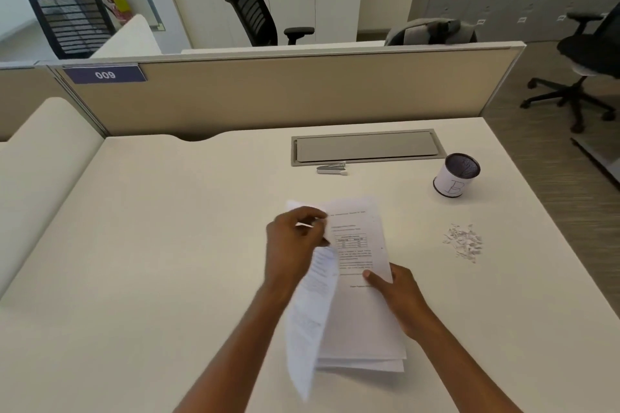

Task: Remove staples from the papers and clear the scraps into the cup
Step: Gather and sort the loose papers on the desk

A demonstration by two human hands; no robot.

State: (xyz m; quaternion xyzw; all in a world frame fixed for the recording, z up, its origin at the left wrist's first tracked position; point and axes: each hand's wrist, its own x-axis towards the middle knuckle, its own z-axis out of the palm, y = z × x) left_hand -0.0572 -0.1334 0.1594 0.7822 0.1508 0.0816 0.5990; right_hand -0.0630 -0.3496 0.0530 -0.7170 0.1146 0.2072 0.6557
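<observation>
Papers [359,245] lying on the counter [167,245], long axis running 12 to 6. Left hand [295,238] pinching the top sheet's 11 o'clock corner, lifting it; right hand [392,285] gripping the 3 o'clock edge, thumb on top. Scraps [463,241] sitting at 3 o'clock, nearer the right hand; cup [458,176] at 1 o'clock.

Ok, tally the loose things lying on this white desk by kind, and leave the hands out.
Stack of white printed papers: 1
Black mesh cup with a white paper label: 1
Small silver metal stapling tool: 1
Pile of white paper scraps: 1
Total: 4
</observation>
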